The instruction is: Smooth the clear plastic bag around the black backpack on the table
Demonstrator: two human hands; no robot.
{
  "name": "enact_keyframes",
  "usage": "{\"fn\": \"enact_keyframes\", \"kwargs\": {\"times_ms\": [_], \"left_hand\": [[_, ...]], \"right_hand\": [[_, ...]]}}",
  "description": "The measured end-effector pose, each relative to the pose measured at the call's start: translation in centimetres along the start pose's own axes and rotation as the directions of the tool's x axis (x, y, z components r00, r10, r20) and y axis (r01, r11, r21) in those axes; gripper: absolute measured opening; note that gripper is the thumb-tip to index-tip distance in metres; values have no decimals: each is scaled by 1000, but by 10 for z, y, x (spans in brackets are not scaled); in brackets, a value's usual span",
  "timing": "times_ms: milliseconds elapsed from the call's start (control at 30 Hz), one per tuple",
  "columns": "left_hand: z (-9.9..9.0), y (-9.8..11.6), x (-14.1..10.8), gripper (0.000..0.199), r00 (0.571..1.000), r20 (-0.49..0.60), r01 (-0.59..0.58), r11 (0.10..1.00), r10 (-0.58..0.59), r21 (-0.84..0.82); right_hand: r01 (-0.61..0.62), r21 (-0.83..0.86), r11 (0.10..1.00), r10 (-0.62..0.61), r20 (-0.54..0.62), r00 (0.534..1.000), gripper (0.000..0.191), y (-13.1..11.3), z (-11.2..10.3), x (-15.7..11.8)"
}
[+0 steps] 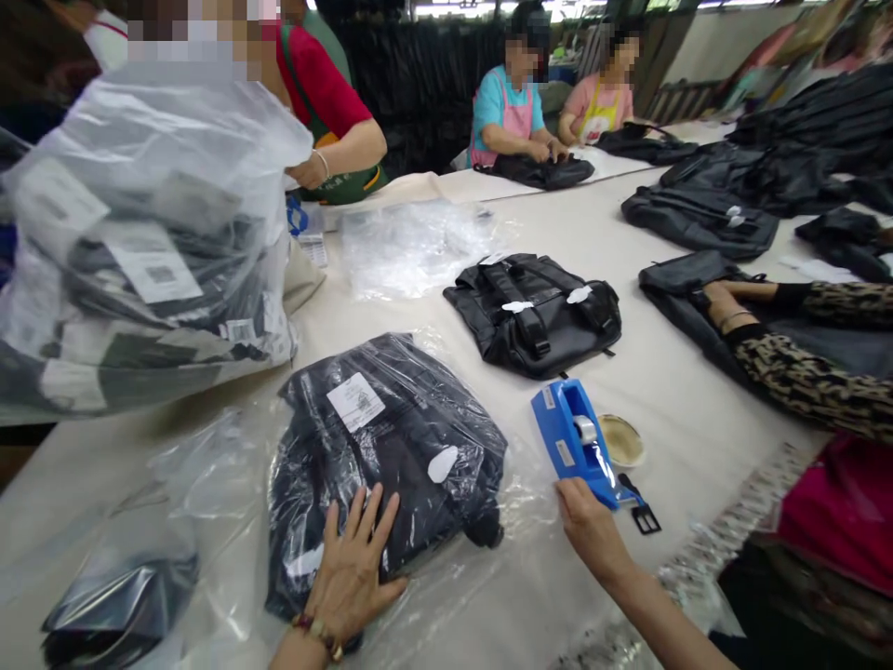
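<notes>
A dark bag in clear plastic [411, 419] lies on the table in front of me, with a white label on its upper part. My left hand [355, 568] rests flat on its lower edge, fingers spread, a beaded bracelet at the wrist. To the right, my right hand [582, 521] is closed beside the loose edge of the plastic, near the lower end of a blue tape dispenser [566, 437]; what its fingers pinch is too small to make out. A black buckle [646, 519] lies right of the dispenser.
A black backpack [537, 316] lies behind the dispenser, near a tape roll [620, 440]. Clear plastic bags [411, 244] are spread further back. A large filled sack [153, 279] stands at left. A person's patterned sleeve [809, 372] reaches in from the right; other people work across the table.
</notes>
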State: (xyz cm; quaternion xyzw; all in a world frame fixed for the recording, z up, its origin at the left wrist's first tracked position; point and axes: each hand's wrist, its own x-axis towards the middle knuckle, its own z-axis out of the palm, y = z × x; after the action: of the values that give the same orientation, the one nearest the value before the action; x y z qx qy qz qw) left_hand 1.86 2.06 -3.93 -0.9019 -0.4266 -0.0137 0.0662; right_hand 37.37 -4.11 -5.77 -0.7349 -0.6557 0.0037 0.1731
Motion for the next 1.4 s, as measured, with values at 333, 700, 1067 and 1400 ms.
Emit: {"fn": "enact_keyframes", "kwargs": {"times_ms": [333,700,1067,1400], "left_hand": [[-36,44,43,76,927,-92,-370,925,363,-83],[-15,54,53,83,911,118,-347,888,396,-302],[-9,53,51,86,905,146,-342,886,400,-313],[-13,55,53,85,904,165,-324,884,394,-337]], "right_hand": [[-60,34,998,55,113,992,38,-3,-8,2],[-411,320,854,355,220,909,37,-5,-2,-4],[-614,428,663,514,337,789,37,-12,-31,-3],[448,107,888,-437,-114,892,33,-18,-30,-64]]}}
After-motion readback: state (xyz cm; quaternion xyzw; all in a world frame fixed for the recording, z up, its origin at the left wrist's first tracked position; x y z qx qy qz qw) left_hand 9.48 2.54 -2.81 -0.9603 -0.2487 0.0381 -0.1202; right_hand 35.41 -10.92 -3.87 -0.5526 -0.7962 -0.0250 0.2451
